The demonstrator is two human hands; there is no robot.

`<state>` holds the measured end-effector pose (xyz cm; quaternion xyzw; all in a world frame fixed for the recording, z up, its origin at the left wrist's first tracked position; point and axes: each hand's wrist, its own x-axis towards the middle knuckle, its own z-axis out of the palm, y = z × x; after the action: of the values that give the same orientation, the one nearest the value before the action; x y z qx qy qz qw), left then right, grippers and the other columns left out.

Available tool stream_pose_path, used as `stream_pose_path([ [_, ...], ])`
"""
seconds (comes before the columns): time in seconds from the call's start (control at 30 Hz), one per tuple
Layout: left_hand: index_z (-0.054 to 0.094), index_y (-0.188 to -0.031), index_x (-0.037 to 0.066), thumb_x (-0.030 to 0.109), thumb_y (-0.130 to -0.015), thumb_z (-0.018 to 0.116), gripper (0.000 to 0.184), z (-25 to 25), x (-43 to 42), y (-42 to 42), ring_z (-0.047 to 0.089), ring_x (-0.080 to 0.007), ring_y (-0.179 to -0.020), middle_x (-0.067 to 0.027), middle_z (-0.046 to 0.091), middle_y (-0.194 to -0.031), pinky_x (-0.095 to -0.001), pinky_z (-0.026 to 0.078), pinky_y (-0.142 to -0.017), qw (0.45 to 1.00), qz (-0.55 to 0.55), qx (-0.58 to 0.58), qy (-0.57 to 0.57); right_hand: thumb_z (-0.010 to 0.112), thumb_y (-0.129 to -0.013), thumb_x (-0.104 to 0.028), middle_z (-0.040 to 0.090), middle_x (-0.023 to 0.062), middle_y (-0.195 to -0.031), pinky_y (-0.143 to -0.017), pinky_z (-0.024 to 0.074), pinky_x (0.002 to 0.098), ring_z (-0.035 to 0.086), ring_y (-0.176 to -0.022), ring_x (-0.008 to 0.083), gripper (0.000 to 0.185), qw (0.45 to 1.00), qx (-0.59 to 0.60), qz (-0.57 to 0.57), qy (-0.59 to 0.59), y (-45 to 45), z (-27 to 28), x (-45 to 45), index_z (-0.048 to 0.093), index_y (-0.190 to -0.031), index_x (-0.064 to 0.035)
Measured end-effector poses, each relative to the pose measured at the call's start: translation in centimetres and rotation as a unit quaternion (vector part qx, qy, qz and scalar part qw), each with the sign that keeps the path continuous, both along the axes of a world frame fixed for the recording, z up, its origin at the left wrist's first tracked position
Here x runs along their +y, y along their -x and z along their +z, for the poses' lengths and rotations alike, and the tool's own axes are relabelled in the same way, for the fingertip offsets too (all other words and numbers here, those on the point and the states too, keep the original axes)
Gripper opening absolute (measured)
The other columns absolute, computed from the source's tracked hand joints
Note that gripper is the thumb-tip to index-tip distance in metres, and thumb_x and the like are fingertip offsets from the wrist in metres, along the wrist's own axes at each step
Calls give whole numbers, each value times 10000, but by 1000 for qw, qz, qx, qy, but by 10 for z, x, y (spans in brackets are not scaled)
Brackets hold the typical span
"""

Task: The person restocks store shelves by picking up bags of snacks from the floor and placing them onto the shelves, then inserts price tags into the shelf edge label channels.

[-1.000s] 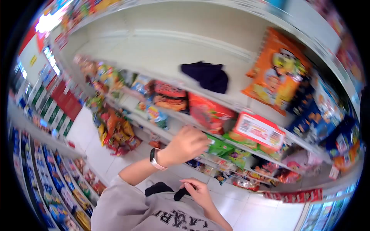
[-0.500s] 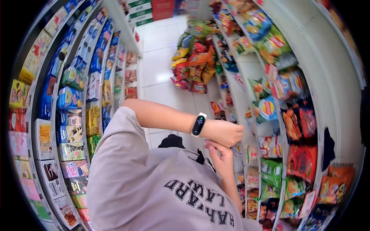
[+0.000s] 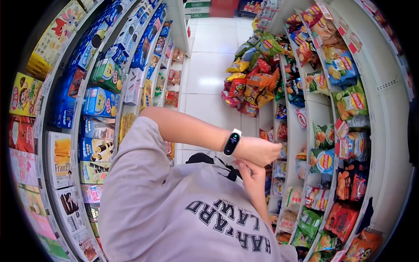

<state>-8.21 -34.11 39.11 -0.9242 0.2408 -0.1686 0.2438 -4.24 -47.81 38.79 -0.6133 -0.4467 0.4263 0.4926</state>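
Note:
My left forearm crosses in front of my grey printed shirt [image 3: 196,196], with a smart band [image 3: 231,142] on a white strap around the wrist, its dark screen lit. My left hand [image 3: 260,151] is closed in a loose fist, and nothing shows in it. Just below it, my right hand [image 3: 254,177] is raised with bent fingers, the fingertips close under the left wrist. Thumb and fingers look slightly apart with no object between them. Whether they touch the left wrist, I cannot tell.
Shelves of boxed biscuits [image 3: 102,101] line the left side. Shelves of bagged chips [image 3: 322,161] run along the right. Ahead on the tiled floor [image 3: 205,83], a heap of snack bags [image 3: 253,81] juts out from the right shelves. Boxes [image 3: 198,8] stand at the far end.
The view has shifted, so shelves and the heap of bags sit further right. Both hands keep nearly the same pose, the right fingers slightly more bent under the left wrist.

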Motion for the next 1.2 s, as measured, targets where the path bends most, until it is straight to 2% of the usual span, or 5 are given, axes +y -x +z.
stream_pose_path([
  [0.27, 622, -766, 105, 243, -717, 558, 159, -14, 37, -9, 524, -163, -801, 5, 554, -772, -307, 370, -811, 991, -7, -32, 129, 606, -798, 28, 661, 91, -774, -687, 487, 252, 614, -724, 144, 154, 997, -11, -2, -77, -10, 14, 25, 673, -937, 29],
  [0.4, 596, -830, 82, 243, -751, 545, 186, -32, 61, -15, 520, -187, -816, -36, 560, -837, -318, 378, -815, 990, 54, 101, 78, 778, -647, -145, 566, 120, -1127, -920, 396, 409, 518, -1065, 306, 533, 916, -355, 41, -181, -24, 31, 82, 588, -1128, -17],
  [0.77, 583, -935, 91, 232, -800, 525, 203, -94, 167, -58, 542, -216, -858, -68, 574, -922, -346, 407, -814, 946, 172, 99, 256, 771, -613, -308, 563, 90, -1187, -974, 370, 452, 486, -1163, 251, 629, 843, -413, 206, -275, -115, -13, 228, 546, -1145, -57],
  [1.03, 574, -1011, 98, 225, -836, 511, 226, -139, 227, -102, 557, -237, -889, -91, 584, -984, -367, 428, -813, 691, 224, 101, 680, 753, -675, -324, 490, 126, -1260, -996, 341, 472, 417, -1217, 324, 657, 872, -377, 256, -180, -176, -27, 297, 506, -1226, -65],
  [1.2, 631, -870, 95, 180, -749, 576, 157, -136, 294, -103, 581, -198, -882, -66, 608, -920, -331, 463, -709, 935, 239, 90, 248, 697, -763, -271, 449, 174, -1270, -996, 350, 456, 396, -1204, 368, 570, 918, -350, 165, -82, -213, -55, 314, 475, -1243, -56],
])
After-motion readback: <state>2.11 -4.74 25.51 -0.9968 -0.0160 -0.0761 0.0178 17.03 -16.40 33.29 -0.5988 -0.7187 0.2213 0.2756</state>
